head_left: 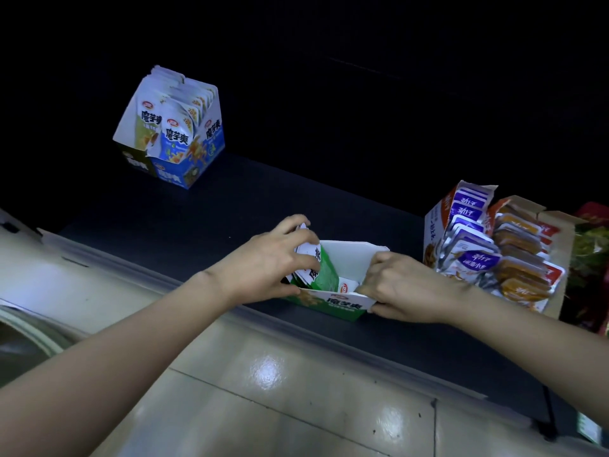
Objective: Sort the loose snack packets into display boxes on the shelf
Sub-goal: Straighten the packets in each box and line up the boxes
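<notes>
- Fingers [293, 225] of our left hand [276, 258] curl round green snack packets [326, 275], held inside the green display box [333, 303].
- Our right hand [405, 288] pinches that box's right end.
- We see the box at the dark shelf's [230, 206] near edge, centre.

Blue display box [197, 159], 10 o'clock: "魔芋爽" in bold dark characters on side panel, again on front lip.
Blue packets [176, 136] standing in it: same "魔芋爽"; red oval logo above, too small to read; yellow corner flash looks like "20%".
Green display box [342, 306], centre: "魔芋爽" on front lip.
Green packet [324, 272] in it: part of same characters.
Purple packets [474, 255], 3 o'clock: "劲仔", upside down.
Orange packets [524, 285] just beside: "劲仔", blurred.
</notes>
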